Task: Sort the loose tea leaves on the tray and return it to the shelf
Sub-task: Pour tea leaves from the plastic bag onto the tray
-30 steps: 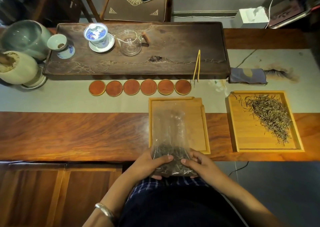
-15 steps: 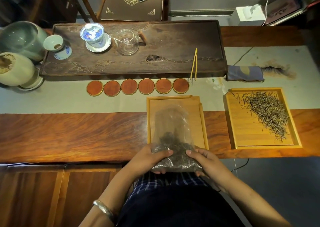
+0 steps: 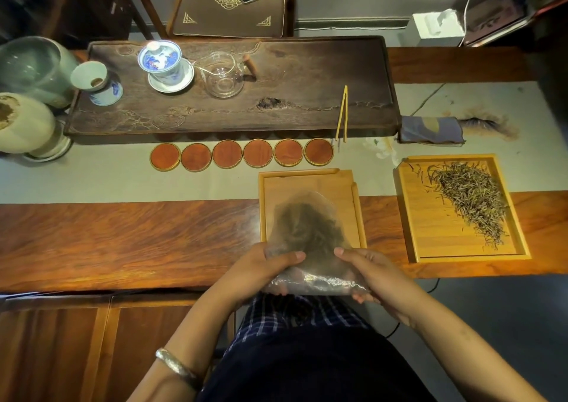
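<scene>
A clear plastic bag (image 3: 307, 229) holding dark tea leaves is tilted over a light wooden tray (image 3: 344, 186) at the table's front edge. My left hand (image 3: 264, 269) grips the bag's near left corner, thumb on top. My right hand (image 3: 368, 269) grips the near right corner the same way. The dark leaves lie in the bag's far half, above the tray. A second wooden tray (image 3: 430, 232) to the right carries a loose pile of pale green tea leaves (image 3: 470, 198).
A dark tea board (image 3: 307, 72) at the back bears a lidded blue-and-white cup (image 3: 161, 60), a glass pitcher (image 3: 222, 74) and bamboo tongs (image 3: 341, 112). Several round coasters (image 3: 242, 157) line up before it. Jars (image 3: 27, 94) stand far left, a folded cloth (image 3: 430, 129) right.
Both hands have lifted the bag's near end, and the dark leaves have slid from the near end toward the far end over the tray.
</scene>
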Demonstrator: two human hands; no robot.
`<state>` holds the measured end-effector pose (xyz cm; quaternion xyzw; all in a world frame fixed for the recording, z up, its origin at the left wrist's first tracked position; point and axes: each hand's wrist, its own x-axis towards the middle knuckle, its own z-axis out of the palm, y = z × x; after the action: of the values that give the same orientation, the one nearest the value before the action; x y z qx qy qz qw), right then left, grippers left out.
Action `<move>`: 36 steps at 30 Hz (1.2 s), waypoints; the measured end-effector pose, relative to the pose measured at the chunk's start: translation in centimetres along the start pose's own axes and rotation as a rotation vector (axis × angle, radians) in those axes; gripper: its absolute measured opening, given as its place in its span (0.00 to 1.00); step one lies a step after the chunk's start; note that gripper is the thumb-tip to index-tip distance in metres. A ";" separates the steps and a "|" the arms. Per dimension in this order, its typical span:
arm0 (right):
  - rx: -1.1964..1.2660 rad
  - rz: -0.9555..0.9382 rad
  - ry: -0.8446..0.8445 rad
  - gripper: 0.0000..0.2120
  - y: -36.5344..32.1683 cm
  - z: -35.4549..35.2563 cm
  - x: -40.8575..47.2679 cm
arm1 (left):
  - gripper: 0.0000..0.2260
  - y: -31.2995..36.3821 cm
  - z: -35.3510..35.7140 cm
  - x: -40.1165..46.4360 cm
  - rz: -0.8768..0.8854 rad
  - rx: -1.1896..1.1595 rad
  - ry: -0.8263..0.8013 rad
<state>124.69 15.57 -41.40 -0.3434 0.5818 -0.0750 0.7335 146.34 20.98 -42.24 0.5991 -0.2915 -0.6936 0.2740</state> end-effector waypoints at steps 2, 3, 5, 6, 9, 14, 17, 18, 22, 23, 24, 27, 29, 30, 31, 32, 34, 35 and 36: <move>-0.012 0.006 -0.032 0.25 -0.6 -0.2 -0.5 | 0.15 0.4 0.0 -0.2 0.013 0.002 0.002; -0.029 -0.002 -0.052 0.27 -0.9 -0.3 -0.7 | 0.15 0.6 -0.1 -0.3 0.014 -0.004 0.002; -0.042 -0.028 -0.066 0.29 -1.5 -0.4 -1.1 | 0.18 1.0 -0.2 -0.5 0.024 -0.006 -0.002; -0.029 -0.041 -0.057 0.28 -1.7 -0.5 -1.2 | 0.20 1.2 -0.2 -0.5 0.036 0.005 -0.005; -0.025 -0.089 -0.041 0.21 -2.3 -0.8 -1.9 | 0.27 1.8 -0.5 -0.9 0.048 0.045 -0.022; -0.115 -0.178 -0.061 0.19 -2.7 -1.4 -2.6 | 0.21 2.2 -0.9 -1.4 0.081 -0.022 -0.016; -0.037 -0.262 -0.051 0.15 -3.0 -1.2 -2.7 | 0.19 2.4 -1.1 -1.6 0.116 -0.052 -0.005; -0.001 -0.286 -0.032 0.14 -3.0 -1.2 -2.5 | 0.20 2.6 -1.1 -1.7 0.115 -0.048 0.011; 0.077 -0.355 0.031 0.11 -3.3 -1.5 -1.8 | 0.31 2.9 -1.8 -2.1 0.038 0.063 0.061; 0.084 -0.361 0.031 0.10 -3.3 -1.4 -1.7 | 0.32 3.0 -2.0 -2.2 0.008 0.067 0.043; 0.087 -0.364 0.029 0.09 -3.3 -1.4 -1.6 | 0.30 3.0 -2.1 -2.3 -0.006 0.052 0.021; 0.079 -0.370 0.028 0.08 -3.3 -1.3 -1.3 | 0.17 3.1 -1.9 -2.6 0.088 -0.036 -0.010; 0.056 -0.403 0.041 0.07 -3.3 -1.1 -1.3 | 0.09 2.9 -1.7 -2.5 0.184 -0.091 0.027; 0.046 -0.428 0.055 0.09 -3.3 -1.0 -1.3 | 0.08 2.8 -1.6 -2.3 0.227 -0.101 0.054; 0.030 -0.456 0.079 0.10 -3.3 -0.8 -1.3 | 0.07 2.8 -1.6 -2.2 0.266 -0.097 0.078; -0.005 -0.489 0.116 0.10 -3.4 -0.7 -1.3 | 0.07 2.8 -1.5 -2.1 0.299 -0.082 0.096; -0.121 -0.564 0.204 0.07 -3.4 -0.5 -1.2 | 0.09 3.0 -1.4 -2.0 0.330 -0.047 0.126; -0.167 -0.596 0.240 0.07 -3.5 -0.5 -1.1 | 0.11 3.2 -1.3 -1.9 0.333 -0.034 0.143; -0.185 -0.618 0.261 0.06 -3.6 -0.5 -1.1 | 0.13 3.3 -1.2 -1.9 0.337 -0.021 0.165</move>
<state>124.96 13.26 -38.43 -0.5559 0.5435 -0.2836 0.5614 147.86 19.99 -38.67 0.5938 -0.3572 -0.5892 0.4156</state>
